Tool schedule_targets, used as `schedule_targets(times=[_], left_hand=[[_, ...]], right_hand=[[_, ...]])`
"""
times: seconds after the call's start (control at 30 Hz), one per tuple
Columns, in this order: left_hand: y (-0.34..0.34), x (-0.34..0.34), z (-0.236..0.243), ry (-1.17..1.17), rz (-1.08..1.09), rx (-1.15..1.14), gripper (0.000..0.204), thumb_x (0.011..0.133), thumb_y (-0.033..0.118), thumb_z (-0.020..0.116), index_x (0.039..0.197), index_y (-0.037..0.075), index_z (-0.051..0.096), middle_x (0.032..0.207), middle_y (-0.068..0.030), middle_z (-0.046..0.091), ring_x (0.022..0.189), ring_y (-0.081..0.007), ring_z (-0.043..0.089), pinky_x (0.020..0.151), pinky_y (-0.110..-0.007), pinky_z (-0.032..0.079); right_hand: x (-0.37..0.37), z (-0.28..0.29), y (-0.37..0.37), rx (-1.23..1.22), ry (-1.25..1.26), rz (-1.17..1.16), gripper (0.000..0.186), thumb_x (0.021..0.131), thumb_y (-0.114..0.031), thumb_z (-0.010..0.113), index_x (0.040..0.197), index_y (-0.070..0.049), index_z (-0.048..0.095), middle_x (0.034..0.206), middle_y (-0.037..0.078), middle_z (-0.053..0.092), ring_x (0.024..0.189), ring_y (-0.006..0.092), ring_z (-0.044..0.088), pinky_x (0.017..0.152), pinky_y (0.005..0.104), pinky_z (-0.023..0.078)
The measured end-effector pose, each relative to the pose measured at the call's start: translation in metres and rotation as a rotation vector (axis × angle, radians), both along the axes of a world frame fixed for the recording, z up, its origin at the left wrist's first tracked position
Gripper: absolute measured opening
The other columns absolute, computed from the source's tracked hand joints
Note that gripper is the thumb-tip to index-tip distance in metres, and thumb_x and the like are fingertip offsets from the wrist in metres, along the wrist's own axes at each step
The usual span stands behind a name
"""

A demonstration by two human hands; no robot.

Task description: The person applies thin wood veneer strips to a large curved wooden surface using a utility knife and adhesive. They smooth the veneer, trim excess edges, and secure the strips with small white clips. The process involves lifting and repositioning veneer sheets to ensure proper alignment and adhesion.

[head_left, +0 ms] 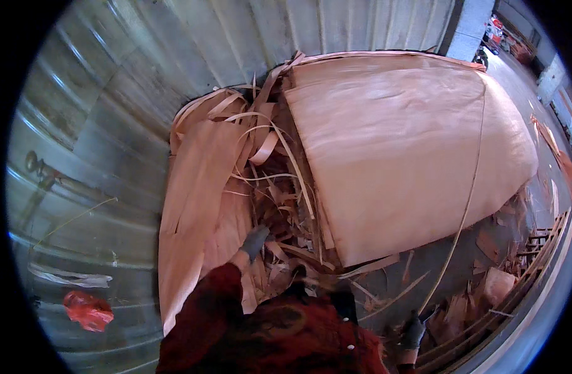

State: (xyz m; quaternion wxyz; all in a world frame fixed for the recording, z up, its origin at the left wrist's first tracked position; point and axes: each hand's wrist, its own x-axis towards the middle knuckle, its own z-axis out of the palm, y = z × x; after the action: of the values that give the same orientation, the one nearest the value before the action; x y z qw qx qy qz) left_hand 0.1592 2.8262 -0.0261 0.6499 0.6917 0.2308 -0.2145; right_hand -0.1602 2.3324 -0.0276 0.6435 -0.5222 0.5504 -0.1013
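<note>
My left hand (256,242), in a grey glove, is at the right edge of the left stack of reddish-brown wood veneer sheets (195,181), above a heap of veneer scraps (276,218). Its fingers are too blurred to read. Low on the right, my right hand (413,331), in a dark glove, is closed around the near end of a long, thin, pale rod (455,255). The rod bends upward across the right side of a large, smooth stack of veneer sheets (392,143). Curled veneer strips (267,146) stick up between the two stacks.
A corrugated metal wall (124,137) curves behind and left of the stacks. A red plastic bag (88,310) lies at the lower left. A slatted wooden rack (523,274) with torn veneer stands at the lower right. A pale pillar (471,28) rises at the back right.
</note>
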Motion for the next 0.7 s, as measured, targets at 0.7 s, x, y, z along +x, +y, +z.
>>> schedule_targets(times=[0.7], left_hand=[[-0.019, 0.279, -0.008, -0.256, -0.138, 0.192, 0.051, 0.088, 0.014, 0.053, 0.134, -0.002, 0.037, 0.093, -0.0085, 0.059, 0.079, -0.0145, 0.062, 0.071, -0.026, 0.049]], right_hand=[[0.201, -0.041, 0.064, 0.234, 0.058, -0.148, 0.010, 0.085, -0.019, 0.059, 0.082, -0.010, 0.056, 0.051, -0.003, 0.039, 0.037, 0.0094, 0.037, 0.034, 0.0247, 0.029]])
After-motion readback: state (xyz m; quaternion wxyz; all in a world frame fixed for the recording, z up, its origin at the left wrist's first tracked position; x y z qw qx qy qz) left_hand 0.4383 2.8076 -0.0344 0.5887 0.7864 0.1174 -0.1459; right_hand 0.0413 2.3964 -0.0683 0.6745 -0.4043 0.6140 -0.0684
